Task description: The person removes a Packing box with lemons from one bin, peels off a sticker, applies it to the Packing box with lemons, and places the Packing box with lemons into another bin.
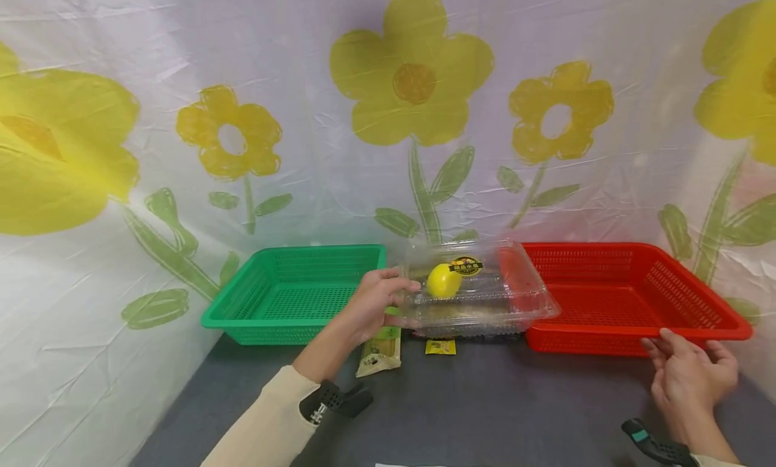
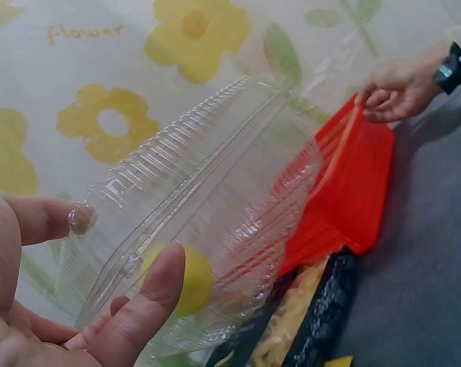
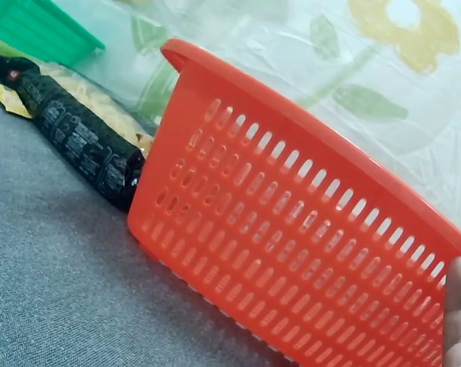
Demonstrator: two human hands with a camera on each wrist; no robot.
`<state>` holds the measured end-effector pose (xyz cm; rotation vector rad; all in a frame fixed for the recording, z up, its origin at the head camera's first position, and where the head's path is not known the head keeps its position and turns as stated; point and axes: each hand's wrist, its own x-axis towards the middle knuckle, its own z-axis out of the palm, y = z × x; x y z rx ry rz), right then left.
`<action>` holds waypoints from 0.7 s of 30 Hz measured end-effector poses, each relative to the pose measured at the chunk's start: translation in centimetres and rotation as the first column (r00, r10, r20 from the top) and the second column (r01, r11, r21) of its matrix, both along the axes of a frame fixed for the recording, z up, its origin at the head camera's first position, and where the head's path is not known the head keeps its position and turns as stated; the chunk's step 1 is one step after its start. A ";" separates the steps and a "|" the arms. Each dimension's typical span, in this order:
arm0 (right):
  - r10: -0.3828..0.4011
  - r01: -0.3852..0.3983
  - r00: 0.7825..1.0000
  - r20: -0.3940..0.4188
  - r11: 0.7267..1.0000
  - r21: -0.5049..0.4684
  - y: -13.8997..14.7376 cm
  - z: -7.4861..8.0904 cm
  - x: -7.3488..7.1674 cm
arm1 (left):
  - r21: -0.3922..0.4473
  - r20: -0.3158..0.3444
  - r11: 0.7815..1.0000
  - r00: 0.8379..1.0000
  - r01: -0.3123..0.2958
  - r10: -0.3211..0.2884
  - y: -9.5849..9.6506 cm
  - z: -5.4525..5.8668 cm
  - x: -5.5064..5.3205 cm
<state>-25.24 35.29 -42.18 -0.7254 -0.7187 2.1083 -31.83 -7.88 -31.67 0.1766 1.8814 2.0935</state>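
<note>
My left hand [image 1: 377,298] grips the left end of a clear plastic clamshell box [image 1: 485,305], raised above the table between two baskets. A yellow lemon-like fruit [image 1: 444,281] shows through the plastic, beside a dark label. The left wrist view has the thumb on one side of the box [image 2: 207,176] and fingers on the other. Over at the near rim of the red basket [image 1: 588,342], my right hand [image 1: 691,372] holds the edge near its right corner. One finger [image 3: 459,313] shows against the basket's outer wall in the right wrist view.
A green basket [image 1: 242,315] stands at the left. Below the box lie a pale snack packet [image 1: 380,359], a small yellow sachet [image 1: 440,347] and a black-and-clear food bag [image 3: 81,122] touching the red basket. Behind hangs a flower-printed sheet [image 1: 339,184].
</note>
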 end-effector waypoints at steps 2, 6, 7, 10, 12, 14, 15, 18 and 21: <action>0.002 -0.002 1.000 -0.003 1.000 0.005 0.0 -0.1 0.0 | 0.018 0.001 1.000 1.000 0.007 -0.007 1.0 0.1 -0.5; 0.003 -0.003 1.000 -0.025 1.000 0.010 0.1 -0.3 -0.1 | 0.048 0.004 0.999 1.000 0.017 -0.017 3.1 0.3 -1.4; 0.005 -0.004 1.000 -0.023 1.000 0.010 0.1 -0.3 -0.1 | 0.050 -0.001 0.999 1.000 0.017 -0.017 3.7 0.3 -1.7; 0.008 -0.008 1.000 -0.002 1.000 0.015 0.2 -0.4 -0.2 | 0.052 -0.006 0.998 1.000 0.023 -0.022 5.4 0.5 -2.2; 0.007 -0.007 1.000 0.003 1.000 0.017 0.3 -0.4 -0.1 | 0.049 -0.011 0.999 1.000 0.021 -0.021 6.7 0.5 -2.5; 0.002 -0.002 1.000 0.000 1.000 0.014 0.3 -0.4 -0.1 | 0.055 -0.008 0.998 1.000 0.020 -0.020 7.8 0.5 -3.0; 0.000 0.000 1.000 -0.006 1.000 0.015 0.3 -0.4 -0.1 | 0.055 -0.008 0.998 1.000 0.016 -0.016 8.4 0.4 -3.2; -0.004 0.004 1.000 -0.020 1.000 0.011 0.2 -0.4 -0.1 | 0.050 -0.008 0.999 1.000 0.001 0.000 10.1 0.0 -3.8; 0.003 -0.003 1.000 -0.013 1.000 0.012 0.1 -0.4 -0.1 | 0.042 -0.008 0.999 1.000 -0.027 0.027 12.1 -0.5 -4.3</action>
